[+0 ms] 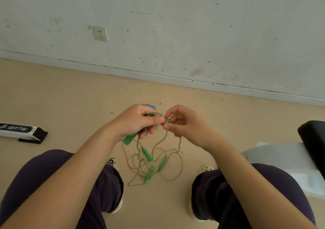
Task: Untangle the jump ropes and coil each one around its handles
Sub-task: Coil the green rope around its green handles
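Observation:
My left hand (139, 121) is closed around a green jump rope handle (129, 138), whose lower end sticks out below the palm. Its thumb and fingers also pinch the green rope (159, 143). My right hand (182, 123) pinches the same green rope right beside the left fingertips. From both hands the rope hangs down to a tangle on the floor between my feet, where several green handles (163, 162) lie mixed with loops of a thin red rope (181, 171). A blue object (152, 106) peeks out behind my left hand.
I sit facing a white wall with a socket (100, 33) above a beige floor. A white and black box (22, 132) lies on the floor at the left. A black and white object (309, 158) stands at the right. My knees frame the tangle.

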`<act>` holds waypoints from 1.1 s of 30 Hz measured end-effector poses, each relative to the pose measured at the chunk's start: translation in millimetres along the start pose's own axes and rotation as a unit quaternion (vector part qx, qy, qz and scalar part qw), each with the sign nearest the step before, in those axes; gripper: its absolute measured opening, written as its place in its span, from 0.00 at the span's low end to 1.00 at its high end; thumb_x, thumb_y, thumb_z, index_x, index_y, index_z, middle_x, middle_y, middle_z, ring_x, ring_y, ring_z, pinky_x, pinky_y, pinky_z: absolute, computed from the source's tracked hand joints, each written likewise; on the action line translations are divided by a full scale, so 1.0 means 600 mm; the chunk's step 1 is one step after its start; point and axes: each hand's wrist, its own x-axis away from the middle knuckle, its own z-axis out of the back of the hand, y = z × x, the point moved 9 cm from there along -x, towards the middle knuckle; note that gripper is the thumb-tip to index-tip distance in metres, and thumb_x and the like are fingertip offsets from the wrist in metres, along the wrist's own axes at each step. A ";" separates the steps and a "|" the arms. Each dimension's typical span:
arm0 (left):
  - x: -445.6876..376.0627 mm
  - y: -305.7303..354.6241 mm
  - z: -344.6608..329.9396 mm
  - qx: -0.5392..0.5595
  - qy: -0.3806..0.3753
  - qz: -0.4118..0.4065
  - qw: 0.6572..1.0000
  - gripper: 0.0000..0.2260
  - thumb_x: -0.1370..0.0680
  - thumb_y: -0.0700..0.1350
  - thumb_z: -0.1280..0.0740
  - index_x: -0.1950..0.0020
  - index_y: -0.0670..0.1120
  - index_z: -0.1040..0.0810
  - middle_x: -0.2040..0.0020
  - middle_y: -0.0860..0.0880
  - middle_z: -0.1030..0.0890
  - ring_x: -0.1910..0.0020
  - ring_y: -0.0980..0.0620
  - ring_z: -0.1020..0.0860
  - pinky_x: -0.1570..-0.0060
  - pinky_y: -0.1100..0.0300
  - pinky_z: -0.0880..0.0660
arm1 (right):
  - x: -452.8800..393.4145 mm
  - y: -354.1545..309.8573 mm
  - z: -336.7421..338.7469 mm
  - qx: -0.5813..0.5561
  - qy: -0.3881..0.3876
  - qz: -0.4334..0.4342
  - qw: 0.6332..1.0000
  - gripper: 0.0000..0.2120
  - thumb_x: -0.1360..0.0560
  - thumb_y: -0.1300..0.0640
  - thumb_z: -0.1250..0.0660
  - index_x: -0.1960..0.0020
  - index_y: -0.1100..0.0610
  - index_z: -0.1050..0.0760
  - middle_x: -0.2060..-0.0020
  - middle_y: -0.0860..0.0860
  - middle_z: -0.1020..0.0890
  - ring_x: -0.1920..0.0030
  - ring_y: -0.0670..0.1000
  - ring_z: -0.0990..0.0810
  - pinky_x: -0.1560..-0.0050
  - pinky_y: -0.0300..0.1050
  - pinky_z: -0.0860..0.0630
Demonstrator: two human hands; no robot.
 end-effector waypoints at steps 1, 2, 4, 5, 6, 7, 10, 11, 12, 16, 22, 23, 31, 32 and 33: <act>-0.001 -0.001 -0.005 -0.003 -0.010 0.003 1.000 0.07 0.22 0.46 0.29 0.59 0.45 0.17 0.70 0.46 0.23 0.79 0.52 0.30 0.76 0.63 0.33 | 0.000 -0.002 -0.004 0.027 0.003 0.004 1.000 0.08 0.28 0.61 0.26 0.52 0.58 0.24 0.69 0.50 0.24 0.69 0.47 0.29 0.67 0.39 0.31; -0.002 -0.002 -0.005 -0.006 -0.014 0.008 1.000 0.07 0.22 0.46 0.29 0.59 0.45 0.17 0.69 0.46 0.22 0.78 0.52 0.29 0.75 0.63 0.32 | -0.002 -0.004 -0.001 0.050 0.016 0.004 0.999 0.07 0.27 0.60 0.26 0.54 0.58 0.24 0.73 0.48 0.27 0.72 0.45 0.32 0.69 0.36 0.34; -0.002 -0.005 0.010 -0.014 -0.005 0.017 1.000 0.07 0.22 0.45 0.29 0.55 0.42 0.17 0.69 0.47 0.22 0.77 0.52 0.28 0.74 0.63 0.31 | -0.005 -0.003 0.019 0.067 0.056 -0.003 0.996 0.07 0.26 0.59 0.27 0.58 0.57 0.24 0.79 0.43 0.33 0.76 0.43 0.39 0.73 0.36 0.39; -0.002 -0.006 0.021 -0.021 0.005 0.023 1.000 0.08 0.23 0.45 0.29 0.54 0.40 0.17 0.69 0.47 0.22 0.76 0.52 0.28 0.73 0.62 0.31 | -0.006 -0.001 0.033 0.065 0.082 -0.008 0.994 0.07 0.26 0.59 0.27 0.59 0.56 0.25 0.80 0.43 0.35 0.77 0.43 0.41 0.74 0.37 0.40; 0.000 -0.009 0.035 -0.031 0.018 0.032 0.999 0.08 0.23 0.44 0.29 0.53 0.39 0.17 0.69 0.48 0.22 0.75 0.53 0.28 0.72 0.62 0.31 | -0.006 0.001 0.050 0.061 0.111 -0.012 0.992 0.08 0.26 0.58 0.26 0.60 0.56 0.25 0.81 0.43 0.36 0.78 0.44 0.41 0.74 0.38 0.41; 0.002 -0.013 0.048 -0.043 0.030 0.043 0.998 0.08 0.23 0.44 0.29 0.53 0.38 0.17 0.69 0.49 0.22 0.75 0.53 0.28 0.72 0.63 0.31 | -0.004 0.003 0.066 0.056 0.139 -0.013 0.989 0.09 0.27 0.56 0.26 0.60 0.55 0.25 0.81 0.43 0.37 0.78 0.44 0.42 0.74 0.38 0.41; 0.009 -0.020 0.082 -0.071 0.072 0.055 0.993 0.07 0.23 0.44 0.28 0.54 0.40 0.16 0.71 0.51 0.22 0.75 0.55 0.29 0.74 0.66 0.32 | 0.000 0.007 0.094 0.051 0.170 -0.009 0.984 0.09 0.29 0.53 0.24 0.60 0.55 0.23 0.80 0.43 0.38 0.77 0.45 0.42 0.73 0.38 0.42; 0.009 -0.019 0.085 -0.067 0.082 0.049 0.993 0.06 0.23 0.44 0.28 0.56 0.41 0.16 0.71 0.51 0.23 0.76 0.55 0.30 0.74 0.66 0.33 | 0.001 0.006 0.091 0.051 0.155 -0.009 0.987 0.09 0.30 0.52 0.23 0.59 0.55 0.22 0.79 0.44 0.37 0.77 0.46 0.41 0.72 0.39 0.41; 0.009 -0.017 0.082 -0.056 0.084 0.042 0.994 0.06 0.24 0.44 0.27 0.57 0.43 0.16 0.71 0.51 0.23 0.76 0.55 0.31 0.75 0.66 0.34 | 0.000 0.005 0.081 0.050 0.128 -0.009 0.990 0.09 0.30 0.52 0.23 0.57 0.54 0.21 0.79 0.46 0.34 0.76 0.47 0.37 0.70 0.40 0.37; 0.002 -0.006 0.026 -0.026 0.042 0.017 0.999 0.08 0.23 0.45 0.29 0.54 0.40 0.17 0.71 0.50 0.25 0.77 0.55 0.32 0.75 0.64 0.34 | -0.004 0.009 0.009 0.011 0.008 -0.016 1.000 0.12 0.31 0.56 0.22 0.51 0.54 0.21 0.69 0.54 0.19 0.71 0.51 0.22 0.64 0.44 0.24; 0.003 -0.001 0.023 -0.041 0.014 0.019 0.999 0.08 0.24 0.47 0.27 0.53 0.42 0.16 0.69 0.49 0.23 0.76 0.54 0.30 0.73 0.64 0.32 | -0.008 0.001 0.025 0.082 0.063 -0.001 0.995 0.06 0.28 0.56 0.24 0.58 0.56 0.21 0.79 0.43 0.35 0.77 0.43 0.40 0.73 0.36 0.41; 0.005 -0.001 0.037 -0.037 0.028 0.020 0.999 0.07 0.24 0.46 0.27 0.54 0.42 0.16 0.70 0.49 0.23 0.76 0.54 0.31 0.73 0.63 0.33 | -0.005 -0.001 0.048 0.070 0.100 -0.002 0.992 0.07 0.28 0.55 0.25 0.59 0.56 0.21 0.79 0.43 0.37 0.77 0.44 0.42 0.74 0.36 0.42; 0.006 -0.004 0.046 -0.002 0.069 0.015 0.998 0.09 0.24 0.44 0.28 0.53 0.38 0.17 0.72 0.50 0.25 0.78 0.55 0.34 0.75 0.65 0.36 | -0.002 -0.001 0.042 -0.020 0.067 0.007 0.998 0.10 0.30 0.58 0.23 0.52 0.56 0.23 0.70 0.52 0.20 0.72 0.51 0.24 0.65 0.42 0.26; 0.004 -0.004 0.028 -0.007 0.054 0.012 0.998 0.10 0.24 0.44 0.28 0.52 0.37 0.18 0.71 0.49 0.25 0.78 0.55 0.33 0.75 0.65 0.36 | -0.003 0.001 0.021 -0.026 0.040 0.002 0.999 0.11 0.30 0.59 0.23 0.52 0.55 0.24 0.69 0.51 0.20 0.72 0.49 0.24 0.66 0.41 0.27; 0.002 -0.004 0.013 -0.013 0.041 0.010 0.999 0.10 0.24 0.45 0.28 0.52 0.36 0.18 0.71 0.49 0.25 0.78 0.55 0.33 0.75 0.64 0.35 | -0.003 0.002 0.004 -0.020 0.021 0.000 1.000 0.12 0.30 0.59 0.23 0.51 0.55 0.24 0.70 0.50 0.21 0.72 0.48 0.25 0.68 0.39 0.28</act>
